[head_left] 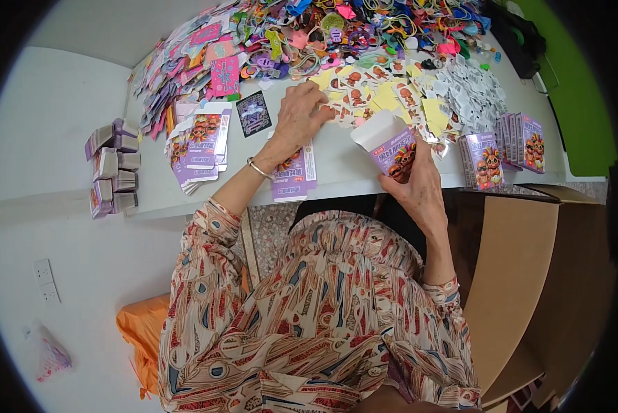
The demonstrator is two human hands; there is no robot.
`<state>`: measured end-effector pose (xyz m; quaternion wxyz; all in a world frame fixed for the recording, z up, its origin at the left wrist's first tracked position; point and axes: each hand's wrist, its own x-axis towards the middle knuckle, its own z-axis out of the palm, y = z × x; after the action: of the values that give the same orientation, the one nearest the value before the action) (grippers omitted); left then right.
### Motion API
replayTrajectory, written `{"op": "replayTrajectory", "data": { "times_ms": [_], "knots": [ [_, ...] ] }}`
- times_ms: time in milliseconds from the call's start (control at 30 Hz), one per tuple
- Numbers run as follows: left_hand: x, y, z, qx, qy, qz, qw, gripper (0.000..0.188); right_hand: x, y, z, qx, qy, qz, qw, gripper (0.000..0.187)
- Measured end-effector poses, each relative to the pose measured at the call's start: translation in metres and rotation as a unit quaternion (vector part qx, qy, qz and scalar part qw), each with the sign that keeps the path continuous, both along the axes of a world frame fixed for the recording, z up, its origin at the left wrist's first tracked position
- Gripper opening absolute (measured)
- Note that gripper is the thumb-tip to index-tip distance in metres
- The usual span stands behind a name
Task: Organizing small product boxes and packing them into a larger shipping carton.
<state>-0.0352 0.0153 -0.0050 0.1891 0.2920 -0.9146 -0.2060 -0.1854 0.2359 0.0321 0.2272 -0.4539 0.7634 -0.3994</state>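
The right hand (419, 189) clamps a small purple-and-white cardboard box (390, 146) with a cartoon print, gripped from below near the table's near edge. The white top flap stands open and the mouth tilts up and to the left — toward the loose pieces, so the opening appears free for filling.

The left hand (301, 117) reaches farther onto the white table (336, 172), palm down, fingers spread and pressed on a scatter of small yellow-and-orange die-cut cards (381, 93). Whether a card is pinched under the fingertips cannot be told. A thin metal bangle (257, 167) sits on that wrist.

Layout reads as stations around the seated person:
- Near left: flat, unfolded purple box blanks (199, 148) in a fanned stack; exact count not readable. One more flat blank (294, 175) lies under the left forearm.
- Far left of the table's edge, on a lower white surface: closed purple boxes stacked on their sides (113, 168) — about eight visible.
- Right: finished purple boxes standing upright (505, 148), roughly six, packed in a row.
- One black rectangular card (253, 113) lies alone near the blanks.
- Far edge: a dense heap of bright plastic trinkets (364, 31), too many to count; pink paper cards (206, 55) far left; white-and-black die-cut pieces (471, 93) far right.

Two hands in view, both the person's own.
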Motion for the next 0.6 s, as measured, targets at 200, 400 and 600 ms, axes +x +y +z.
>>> {"op": "replayTrajectory", "data": {
  "times_ms": [200, 400, 600],
  "knots": [
    [0.002, -0.008, 0.0, 0.049, 0.111, 0.018, 0.992, 0.017, -0.002, -0.001, -0.002, 0.027, -0.022, 0.007, 0.999, 0.071],
    [0.082, -0.062, 0.006, -0.089, 0.054, 0.106, 0.989, 0.046, -0.003, -0.001, -0.003, 0.01, -0.038, 0.009, 0.999, 0.077],
    [0.106, -0.077, 0.024, -0.048, -0.227, 0.078, 0.969, 0.074, 0.004, -0.01, -0.005, -0.033, 0.011, 0.03, 0.999, 0.067]
  ]
}}
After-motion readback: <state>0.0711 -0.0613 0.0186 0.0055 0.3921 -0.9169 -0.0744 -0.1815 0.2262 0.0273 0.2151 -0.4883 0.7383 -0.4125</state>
